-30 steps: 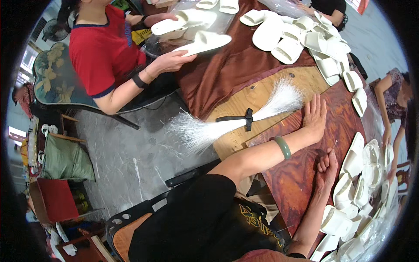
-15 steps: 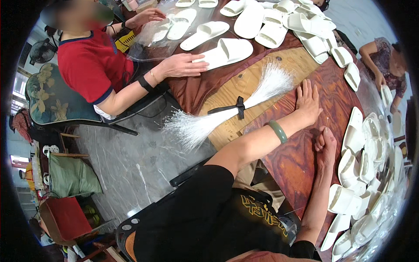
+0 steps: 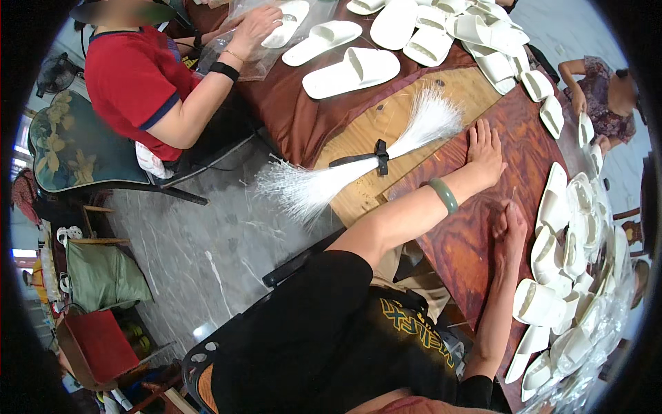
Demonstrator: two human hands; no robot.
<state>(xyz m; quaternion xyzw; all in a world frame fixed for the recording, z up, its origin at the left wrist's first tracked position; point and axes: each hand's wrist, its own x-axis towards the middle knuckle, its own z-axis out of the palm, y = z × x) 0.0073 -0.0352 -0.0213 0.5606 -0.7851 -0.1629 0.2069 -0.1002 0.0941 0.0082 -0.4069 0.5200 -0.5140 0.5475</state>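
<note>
My left hand [image 3: 486,152] lies flat and open on the dark red wooden tabletop [image 3: 476,241], a green bangle [image 3: 444,195] on its wrist. Just left of it a bundle of thin white fibres [image 3: 427,124], tied in the middle with a black band [image 3: 378,161], lies across a pale wooden board [image 3: 386,117]; its lower end fans out past the table edge. My right hand [image 3: 510,231] rests nearer to me on the tabletop, fingers curled shut, nothing visible in it.
White slippers [image 3: 352,72] cover the brown cloth at the far end, and more are piled along the right edge [image 3: 552,241]. A person in a red shirt [image 3: 138,83] handles a slipper in a clear plastic bag [image 3: 276,31]. Another person [image 3: 600,96] sits at the far right.
The person in red has moved their hands from the loose slippers to the plastic bag. My left hand stays flat on the table and my right hand stays curled.
</note>
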